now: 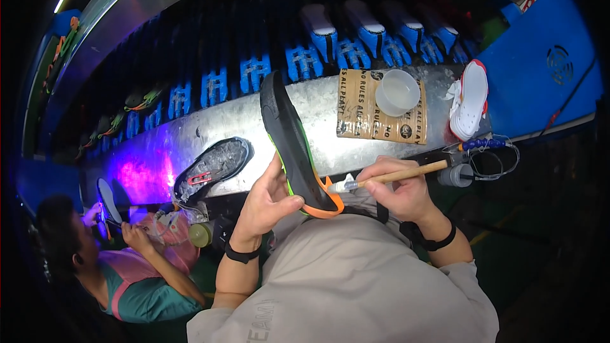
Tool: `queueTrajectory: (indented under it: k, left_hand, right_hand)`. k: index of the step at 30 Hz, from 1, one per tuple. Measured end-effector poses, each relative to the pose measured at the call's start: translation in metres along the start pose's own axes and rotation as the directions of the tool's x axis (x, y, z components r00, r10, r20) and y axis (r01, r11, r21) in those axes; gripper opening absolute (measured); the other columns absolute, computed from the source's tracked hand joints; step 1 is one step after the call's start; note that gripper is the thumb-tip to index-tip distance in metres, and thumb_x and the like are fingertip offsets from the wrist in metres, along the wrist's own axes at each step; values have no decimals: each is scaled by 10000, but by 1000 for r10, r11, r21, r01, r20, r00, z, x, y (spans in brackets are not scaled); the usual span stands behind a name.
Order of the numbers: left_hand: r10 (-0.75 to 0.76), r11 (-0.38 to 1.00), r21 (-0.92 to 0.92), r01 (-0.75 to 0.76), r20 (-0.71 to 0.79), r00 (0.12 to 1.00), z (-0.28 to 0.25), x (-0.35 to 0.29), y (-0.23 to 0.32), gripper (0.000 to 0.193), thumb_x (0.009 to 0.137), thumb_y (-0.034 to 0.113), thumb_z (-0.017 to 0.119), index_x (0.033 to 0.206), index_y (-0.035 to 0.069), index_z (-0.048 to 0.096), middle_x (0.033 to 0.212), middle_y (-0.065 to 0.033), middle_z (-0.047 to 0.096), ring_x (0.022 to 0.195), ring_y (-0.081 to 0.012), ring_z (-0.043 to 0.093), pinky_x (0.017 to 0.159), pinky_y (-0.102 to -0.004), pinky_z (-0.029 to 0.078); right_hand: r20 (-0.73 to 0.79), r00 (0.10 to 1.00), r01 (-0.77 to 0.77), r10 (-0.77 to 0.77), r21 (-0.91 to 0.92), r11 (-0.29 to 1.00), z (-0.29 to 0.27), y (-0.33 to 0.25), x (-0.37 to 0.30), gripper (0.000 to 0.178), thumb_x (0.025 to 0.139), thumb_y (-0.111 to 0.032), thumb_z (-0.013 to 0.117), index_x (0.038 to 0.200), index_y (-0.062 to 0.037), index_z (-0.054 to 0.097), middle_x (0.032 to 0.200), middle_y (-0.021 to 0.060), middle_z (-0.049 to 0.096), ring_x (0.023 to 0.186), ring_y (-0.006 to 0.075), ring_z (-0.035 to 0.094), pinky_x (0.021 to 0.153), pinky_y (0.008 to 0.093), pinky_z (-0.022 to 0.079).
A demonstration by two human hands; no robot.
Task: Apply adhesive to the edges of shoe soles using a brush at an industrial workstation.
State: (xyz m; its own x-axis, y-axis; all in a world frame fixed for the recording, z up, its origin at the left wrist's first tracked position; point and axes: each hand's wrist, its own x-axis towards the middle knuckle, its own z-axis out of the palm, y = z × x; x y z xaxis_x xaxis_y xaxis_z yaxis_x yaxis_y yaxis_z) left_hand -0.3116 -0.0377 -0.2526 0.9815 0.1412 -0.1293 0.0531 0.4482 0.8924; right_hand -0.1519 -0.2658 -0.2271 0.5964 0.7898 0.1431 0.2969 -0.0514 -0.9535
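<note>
My left hand grips a black shoe sole with green and orange edging, held upright with its orange end low and toward me. The thumb lies along the sole's side. In my right hand is a brush with a light wooden handle, pinched between thumb and fingers. Its whitish head touches or nearly touches the orange rim at the sole's lower end. Both hands are just in front of the metal bench's near edge.
On the metal bench a translucent cup stands on cardboard. A white shoe with red trim lies right; a dark sole-shaped tray holds red snips left. Blue holders line the back. A co-worker handles another sole.
</note>
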Motion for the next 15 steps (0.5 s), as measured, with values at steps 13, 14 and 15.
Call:
queueTrajectory:
  k: [13, 14, 15]
  left_hand:
    - [7, 1000, 1, -7, 11, 1000, 0, -4, 3, 1012, 851, 35, 737, 1623, -50, 89, 1493, -172, 468, 1346, -251, 508, 1140, -393, 396]
    - [9, 1000, -12, -9, 7, 1000, 0, -4, 3, 1013, 849, 39, 739, 1622, -52, 91, 1494, -167, 469, 1348, -248, 505, 1144, -390, 389]
    - [3, 1000, -9, -3, 7, 1000, 0, -4, 3, 1013, 849, 39, 739, 1622, -52, 91, 1494, -167, 469, 1348, -248, 505, 1144, -390, 389]
  right_hand:
    - [-32, 999, 12, -12, -20, 1000, 11, 1, 4, 85, 866, -15, 698, 948, -15, 724, 828, 76, 697, 753, 175, 644, 687, 309, 503]
    - [-33, 999, 12, -12, -19, 1000, 12, 1, 4, 85, 866, -15, 698, 948, -15, 724, 828, 76, 697, 753, 175, 644, 687, 309, 503]
    - [-25, 1000, 12, -13, -11, 1000, 14, 2, 4, 85, 868, -14, 699, 950, -12, 725, 832, 76, 697, 749, 173, 645, 683, 309, 504]
